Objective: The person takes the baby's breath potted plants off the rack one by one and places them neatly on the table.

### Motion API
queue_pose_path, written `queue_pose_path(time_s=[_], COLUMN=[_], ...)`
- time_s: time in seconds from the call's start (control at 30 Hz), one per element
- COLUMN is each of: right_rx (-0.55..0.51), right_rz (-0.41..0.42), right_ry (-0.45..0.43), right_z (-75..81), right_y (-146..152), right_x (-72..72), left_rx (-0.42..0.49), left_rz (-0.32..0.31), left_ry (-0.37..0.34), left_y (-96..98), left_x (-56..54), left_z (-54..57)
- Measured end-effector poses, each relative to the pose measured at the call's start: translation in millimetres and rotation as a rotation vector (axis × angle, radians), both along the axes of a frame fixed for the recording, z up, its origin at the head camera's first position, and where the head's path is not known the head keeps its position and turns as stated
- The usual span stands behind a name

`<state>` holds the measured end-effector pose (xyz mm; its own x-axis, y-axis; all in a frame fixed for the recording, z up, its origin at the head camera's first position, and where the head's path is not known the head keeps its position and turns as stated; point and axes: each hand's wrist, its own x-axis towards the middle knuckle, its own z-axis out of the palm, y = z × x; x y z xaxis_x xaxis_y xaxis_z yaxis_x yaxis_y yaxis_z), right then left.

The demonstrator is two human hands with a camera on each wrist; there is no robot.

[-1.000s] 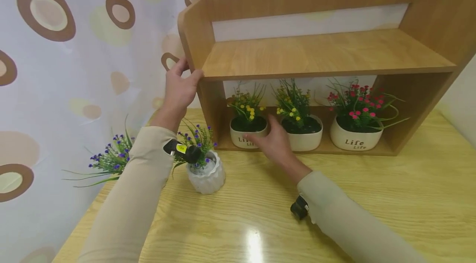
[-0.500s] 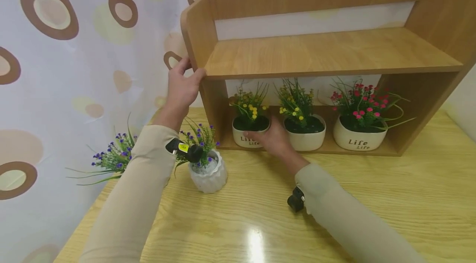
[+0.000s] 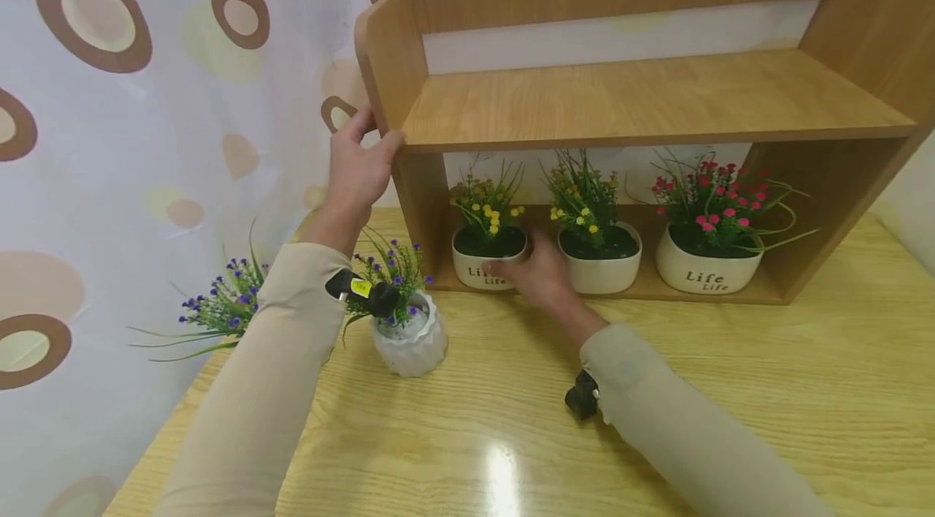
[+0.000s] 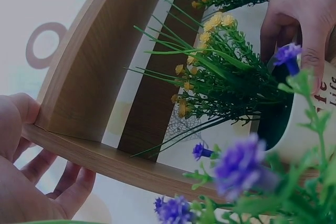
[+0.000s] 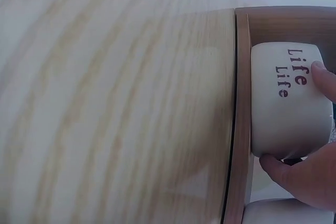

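My left hand [image 3: 356, 172] grips the left upright of the wooden shelf [image 3: 643, 99], the thumb at the front edge by the upper board and the fingers behind. In the lower compartment my right hand [image 3: 542, 269] holds the leftmost flowerpot [image 3: 464, 265], a cream pot lettered "Life" with yellow flowers. In the right wrist view its thumb lies on the pot's front, and another finger touches the side. The pot stands upright near the shelf's front edge. To its right, close by the hand, is a second cream pot [image 3: 602, 277] with yellow flowers.
A cream pot [image 3: 704, 269] with red-pink flowers stands at the right in the lower compartment. On the table [image 3: 453, 436], a white ribbed pot [image 3: 411, 346] with purple flowers sits just right of the left forearm. More purple flowers [image 3: 222, 298] show beyond that sleeve.
My right hand has closed in on the leftmost pot, and the pot has shifted slightly left on the shelf. The left hand keeps its hold on the upright.
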<state>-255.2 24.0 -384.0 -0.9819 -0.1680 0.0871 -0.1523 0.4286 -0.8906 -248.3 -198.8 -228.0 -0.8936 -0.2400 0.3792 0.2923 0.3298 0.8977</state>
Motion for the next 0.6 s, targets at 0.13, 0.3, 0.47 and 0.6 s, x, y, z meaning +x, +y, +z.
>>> queue_pose_path(time_s=[0.13, 0.3, 0.47, 0.6], right_rx=[-0.004, 0.016, 0.012, 0.011], right_rz=[-0.008, -0.014, -0.015, -0.015], right_ry=[-0.032, -0.009, -0.001, 0.004], right_z=[1.0, 0.7, 0.6, 1.1], right_y=[-1.0, -1.5, -2.1, -2.4], right_x=[0.7, 1.6, 3.9, 5.0], left_rx=[0.001, 0.005, 0.009, 0.008], left_rz=[-0.001, -0.001, -0.001, 0.000], left_ry=[0.007, 0.007, -0.003, -0.005], left_y=[-0.6, -0.4, 0.2, 0.6], left_x=[-0.2, -0.7, -1.1, -0.5], left_z=[0.6, 0.9, 0.4, 0.2])
